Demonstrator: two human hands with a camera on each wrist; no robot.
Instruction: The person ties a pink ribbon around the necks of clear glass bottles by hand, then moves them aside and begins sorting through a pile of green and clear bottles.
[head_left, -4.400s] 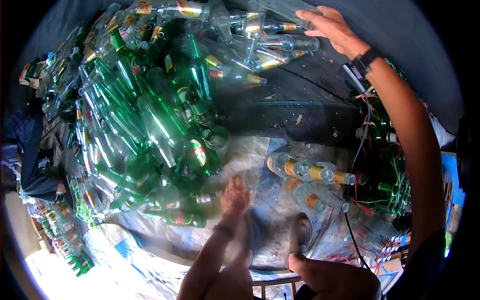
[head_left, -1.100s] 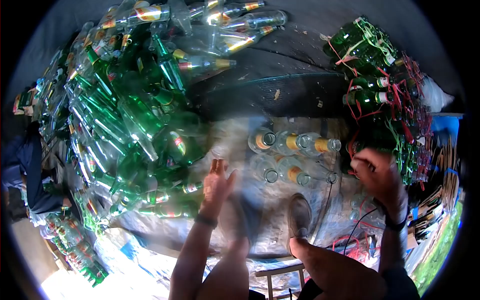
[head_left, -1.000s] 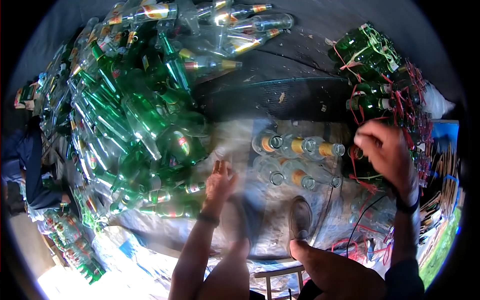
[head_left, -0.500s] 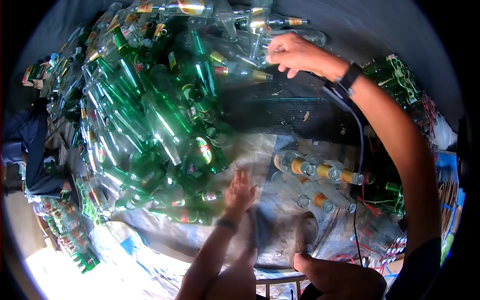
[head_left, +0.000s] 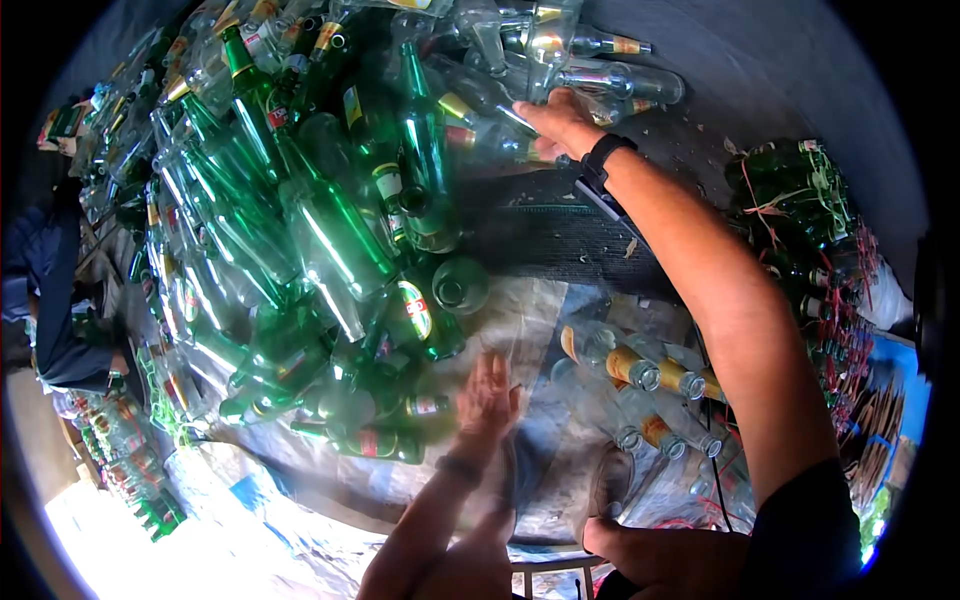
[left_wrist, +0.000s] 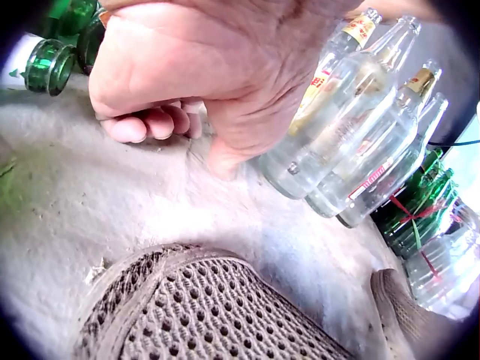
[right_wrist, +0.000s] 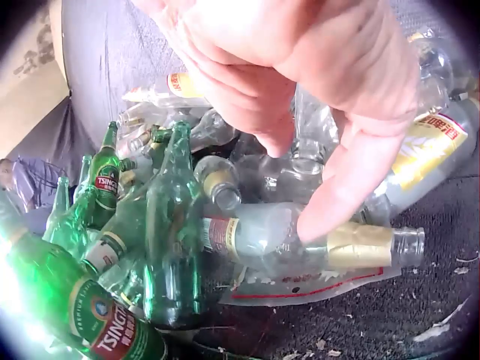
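My right hand (head_left: 562, 122) reaches into the back of the bottle pile. In the right wrist view, its thumb overlaps a clear glass bottle (right_wrist: 274, 236) with a gold neck label, lying on its side. A gap shows between the thumb and the bent fingers (right_wrist: 262, 112). A green beer bottle (right_wrist: 176, 225) stands close by. My left hand (head_left: 487, 398) is low over the floor sheet, holding nothing. Its fingertips (left_wrist: 161, 124) are loosely bent in the left wrist view, beside several clear bottles (left_wrist: 352, 105) with gold or yellow neck labels.
Green and clear bottles (head_left: 330, 240) heap up on the left. Tied bundles of green bottles (head_left: 790, 190) line the right side, near stacked cardboard (head_left: 870, 420). My shoes (left_wrist: 202, 307) stand on the sheet (head_left: 530, 310). Another person's dark clothing (head_left: 60, 290) shows at far left.
My right hand has moved from beside the tied bundles on the right, up and left to the lying clear bottles. The left hand stays low near the floor. The head view has shifted.
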